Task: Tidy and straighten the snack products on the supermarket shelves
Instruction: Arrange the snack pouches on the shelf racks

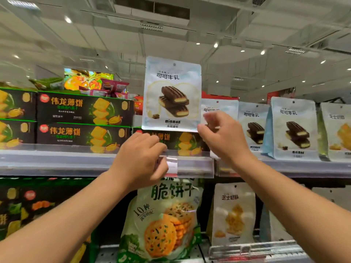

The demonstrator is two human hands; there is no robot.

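Two bare forearms, left hand (140,158), right hand (222,137), no sleeves

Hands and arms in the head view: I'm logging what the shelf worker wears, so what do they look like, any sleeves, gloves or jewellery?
Both are bare. The left hand and right hand wear no gloves, and no rings, watch or wristbands show. Both forearms are uncovered all the way to the frame's lower edge, so no sleeves are in view. No markings or tattoos are visible.

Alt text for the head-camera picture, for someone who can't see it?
A white cocoa-milk biscuit pouch stands on black cracker boxes on a supermarket shelf; the left hand and right hand hover just below it, neither clearly gripping it. Matching pouches stand to the right.
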